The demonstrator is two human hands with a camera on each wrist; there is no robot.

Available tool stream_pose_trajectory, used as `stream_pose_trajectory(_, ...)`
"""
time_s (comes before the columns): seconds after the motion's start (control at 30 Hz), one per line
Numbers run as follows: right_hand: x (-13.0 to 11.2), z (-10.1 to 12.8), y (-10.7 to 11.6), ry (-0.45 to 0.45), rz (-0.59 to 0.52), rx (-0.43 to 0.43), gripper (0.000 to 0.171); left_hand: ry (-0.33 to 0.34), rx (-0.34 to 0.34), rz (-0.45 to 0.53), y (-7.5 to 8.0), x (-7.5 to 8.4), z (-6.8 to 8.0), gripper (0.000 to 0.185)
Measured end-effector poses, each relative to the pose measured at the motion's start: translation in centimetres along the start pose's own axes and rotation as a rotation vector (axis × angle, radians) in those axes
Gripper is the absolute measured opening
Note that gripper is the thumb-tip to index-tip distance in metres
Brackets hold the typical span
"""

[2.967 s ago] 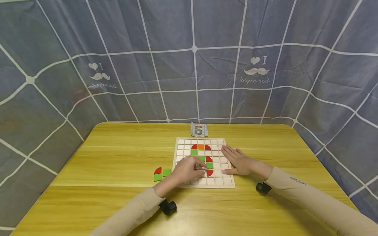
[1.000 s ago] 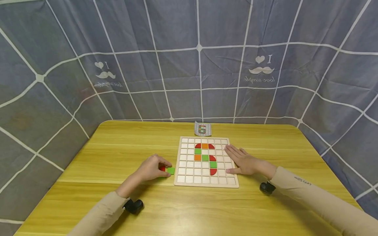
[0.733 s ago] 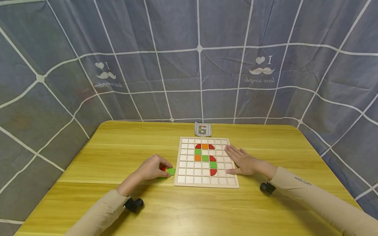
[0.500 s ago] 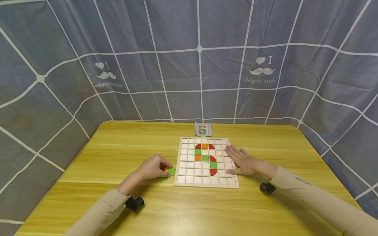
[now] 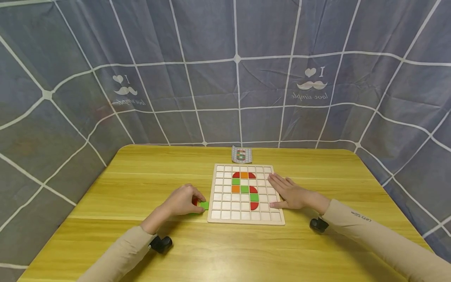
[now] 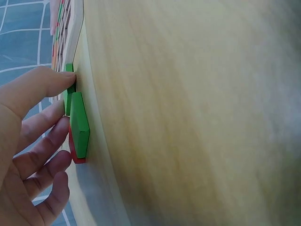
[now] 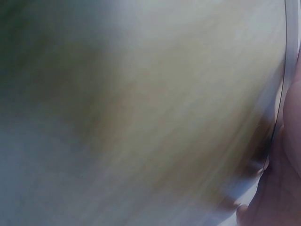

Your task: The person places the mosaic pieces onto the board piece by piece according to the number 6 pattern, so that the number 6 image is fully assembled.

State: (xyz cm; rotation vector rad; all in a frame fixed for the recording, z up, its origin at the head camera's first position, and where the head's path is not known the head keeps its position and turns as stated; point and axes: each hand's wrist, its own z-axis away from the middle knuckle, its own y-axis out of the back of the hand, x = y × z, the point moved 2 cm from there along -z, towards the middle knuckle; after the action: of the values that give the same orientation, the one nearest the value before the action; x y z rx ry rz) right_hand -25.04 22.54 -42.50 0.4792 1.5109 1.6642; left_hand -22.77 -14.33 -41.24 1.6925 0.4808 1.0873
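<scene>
Green square tile (image 5: 203, 205) sits on the table just left of the grid board (image 5: 245, 220), pinched by your left hand (image 5: 183, 200), while your right hand (image 5: 289, 192) rests flat on the board's right edge.

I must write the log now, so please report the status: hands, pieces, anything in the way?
Left hand pinches green tile beside board. Right hand flat on board edge. Nothing blocks the way.

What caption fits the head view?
Left hand pinches a green tile beside the grid board; right hand rests flat on it.
</scene>
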Motion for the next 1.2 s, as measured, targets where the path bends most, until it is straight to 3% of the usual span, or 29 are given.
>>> stream_pose_trajectory(0.33,0.1,0.0,0.0,-0.008,-0.001,-0.006,0.094,-0.033,0.06,-0.031,0.0,0.1,0.1,0.023)
stream_pose_trajectory(0.67,0.1,0.0,0.0,-0.02,0.015,-0.015,0.093,0.01,0.091,-0.025,0.4,0.5,0.1,0.02)
stream_pose_trajectory(0.93,0.2,0.0,-0.2,-0.028,0.005,-0.009,0.093,0.038,0.117,-0.071,0.6,2.1,-0.6,0.023)
stream_pose_trajectory(1.2,0.1,0.0,-0.2,-0.025,0.009,-0.011,0.093,0.032,0.112,-0.072,-0.2,3.7,-1.9,0.025)
